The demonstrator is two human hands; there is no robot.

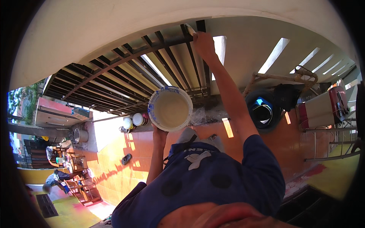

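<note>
My left hand (159,133) grips a white bucket (151,111) at its near edge, holding it up in front of my chest. The bucket's rim is smeared with blue, and pale cream paint (172,109) lies inside. My right arm stretches up and away, and my right hand (203,43) is closed around a paintbrush (190,29). The brush head is close to the upper end of a dark metal railing (167,53), beside the pale wall (243,41). Whether the bristles touch the metal, I cannot tell.
Paint cans (139,119) stand below the railing on the orange tiled floor (114,152), with a sandal (126,159) nearby. A dark round tub (262,112) sits to the right. At the left, a person (57,178) bends near wooden chairs (81,190).
</note>
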